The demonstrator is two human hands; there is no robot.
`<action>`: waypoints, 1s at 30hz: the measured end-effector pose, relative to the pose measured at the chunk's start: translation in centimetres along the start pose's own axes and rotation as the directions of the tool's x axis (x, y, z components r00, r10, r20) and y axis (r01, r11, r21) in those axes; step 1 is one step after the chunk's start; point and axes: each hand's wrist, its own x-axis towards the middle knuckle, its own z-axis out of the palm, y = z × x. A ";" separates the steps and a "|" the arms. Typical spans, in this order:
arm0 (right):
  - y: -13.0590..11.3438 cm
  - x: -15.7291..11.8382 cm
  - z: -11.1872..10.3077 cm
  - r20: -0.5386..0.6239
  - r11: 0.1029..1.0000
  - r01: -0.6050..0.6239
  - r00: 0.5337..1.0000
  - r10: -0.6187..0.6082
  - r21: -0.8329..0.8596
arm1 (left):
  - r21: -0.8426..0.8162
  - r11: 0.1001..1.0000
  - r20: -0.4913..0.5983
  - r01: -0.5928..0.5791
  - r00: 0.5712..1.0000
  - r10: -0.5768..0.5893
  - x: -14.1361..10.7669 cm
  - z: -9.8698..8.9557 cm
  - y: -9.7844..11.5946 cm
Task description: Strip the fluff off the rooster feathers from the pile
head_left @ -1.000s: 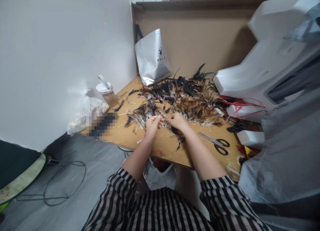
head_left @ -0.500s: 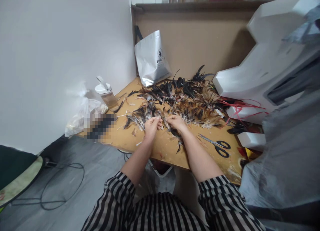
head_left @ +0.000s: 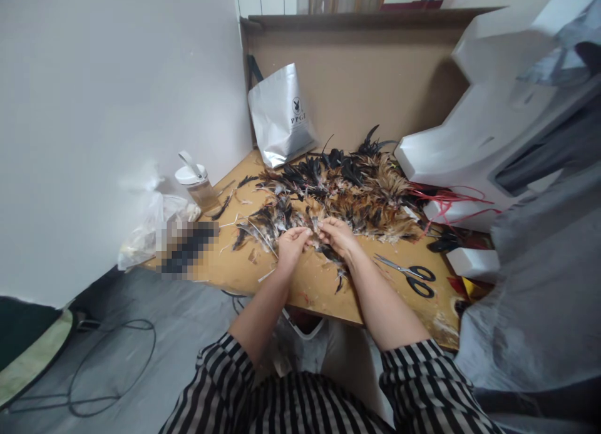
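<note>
Brown and black feathers (head_left: 366, 216) lie in two ragged rows across the surface (head_left: 319, 296). The nearer row's front edge looks pale.

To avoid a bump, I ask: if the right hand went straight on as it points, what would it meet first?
Probably the feathers just beyond the right hand, though depth is unclear.

Feathers (head_left: 350, 213) are brown and black, the bag (head_left: 275, 121) silver, the sleeves (head_left: 420, 374) black-striped
</note>
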 end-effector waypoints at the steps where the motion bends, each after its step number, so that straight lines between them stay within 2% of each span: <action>1: 0.0 -0.1 0.1 0.000 1.000 0.014 1.000 -0.014 -0.011 | -0.002 1.000 0.024 0.009 1.000 -0.009 -0.1 0.0 0.1; 5: 0.1 -0.2 0.4 -0.019 0.995 0.080 0.997 -0.081 -0.063 | 0.001 0.998 0.097 0.059 0.994 -0.059 -0.4 0.2 0.4; 11: 0.8 0.1 0.4 0.014 0.984 0.149 0.989 -0.148 -0.102 | -0.004 0.997 0.101 0.082 0.992 -0.082 -0.5 0.3 0.7; 18: 0.5 -0.3 0.8 0.045 0.995 0.091 0.995 -0.092 0.029 | -0.025 0.996 0.120 0.081 0.990 -0.077 -0.4 -0.2 0.8; 24: 0.0 -0.1 0.1 0.041 0.985 0.015 0.999 -0.023 0.172 | -0.051 0.995 0.193 0.090 0.978 -0.078 -0.2 -0.5 0.3; 26: -0.3 -0.1 -0.1 0.031 0.973 0.029 0.999 -0.037 0.231 | -0.098 0.990 0.177 0.105 0.980 -0.087 -0.1 -0.7 0.3; 30: -0.7 -0.1 -0.3 -0.014 0.960 0.045 0.999 -0.043 0.277 | -0.310 0.948 0.032 0.076 0.997 -0.069 0.3 -1.1 0.8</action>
